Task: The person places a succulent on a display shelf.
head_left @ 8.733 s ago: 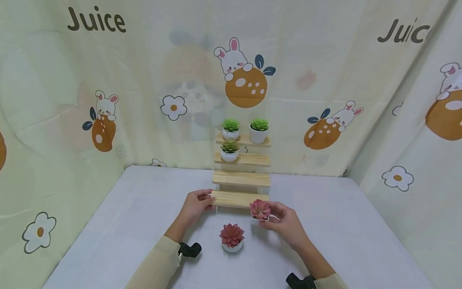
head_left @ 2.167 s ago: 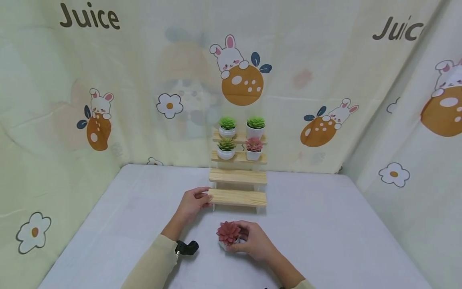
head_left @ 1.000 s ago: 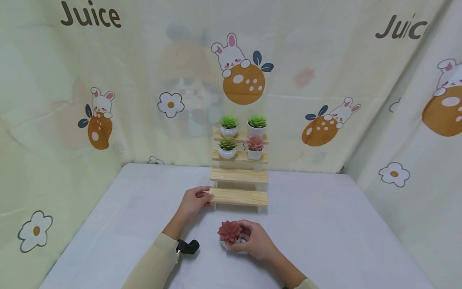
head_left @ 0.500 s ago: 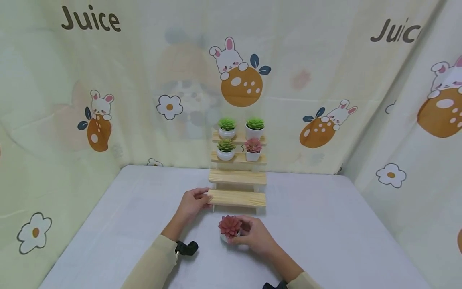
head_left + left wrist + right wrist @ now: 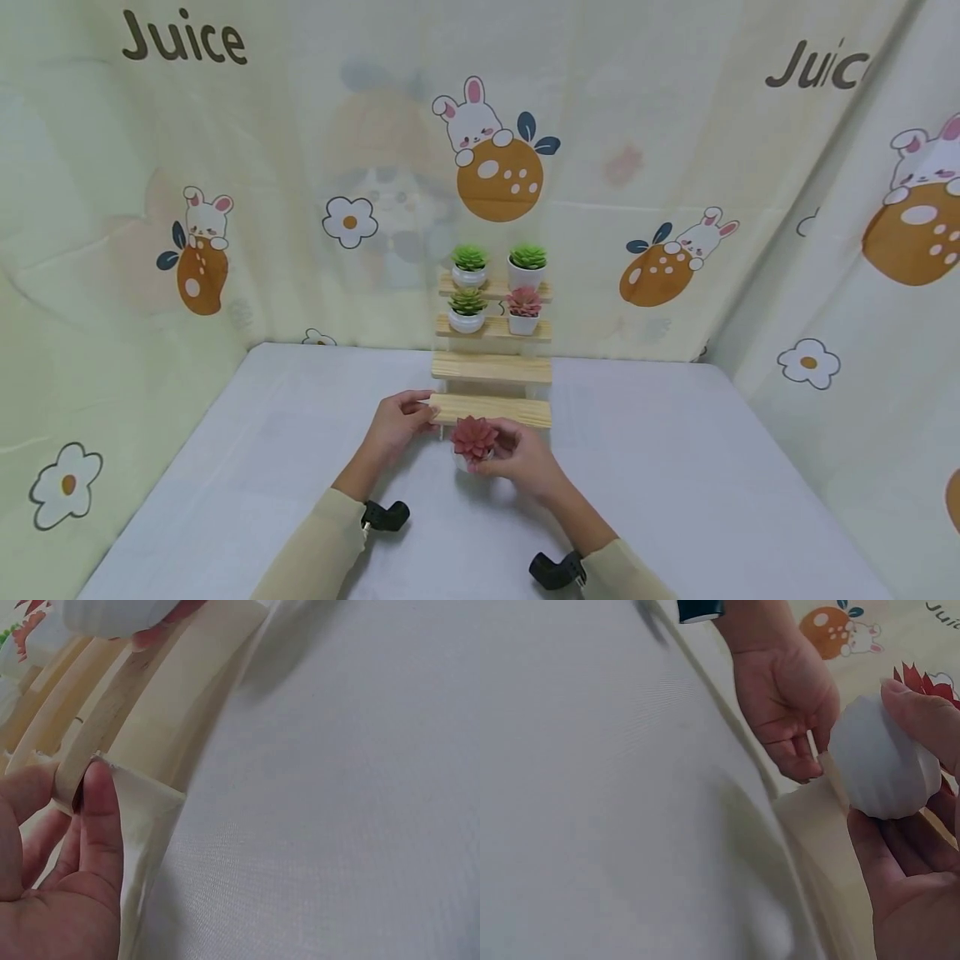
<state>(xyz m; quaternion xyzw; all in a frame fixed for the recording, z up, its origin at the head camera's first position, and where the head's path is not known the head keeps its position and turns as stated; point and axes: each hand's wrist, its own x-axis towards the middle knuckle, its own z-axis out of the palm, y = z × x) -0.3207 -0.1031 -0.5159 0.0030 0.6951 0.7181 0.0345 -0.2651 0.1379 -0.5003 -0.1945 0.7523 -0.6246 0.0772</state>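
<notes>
Your left hand [image 5: 397, 419] is on the left end of the bottom step [image 5: 491, 409] of the rack [image 5: 492, 367]. Fingers curled, thumb [image 5: 97, 817] and forefinger pinching the step's end; the left wrist view shows the thumb pad pressed flat against the wood edge. Palm sits just off the table [image 5: 262, 467].

Just right of it, the red plant [image 5: 473, 439] in its white ribbed pot [image 5: 881, 761] is lifted clear of the table, right in front of the bottom step, near its left half. It stands roughly upright in the head view.

Your right hand [image 5: 519, 458] grips that pot: fingers wrapped under and around it, thumb [image 5: 922, 712] over the top side near the leaves. Right wrist view shows the pot cupped in the fingers, not touching the step. The two hands are close but apart.

Higher on the rack: the third step is bare wood. Second step from the top carries a green plant [image 5: 467, 308] on the left and a second red plant [image 5: 523, 309] on the right. Top step carries two green plants [image 5: 469, 264], side by side.

Patterned curtain [image 5: 225, 167] behind and on both sides.
</notes>
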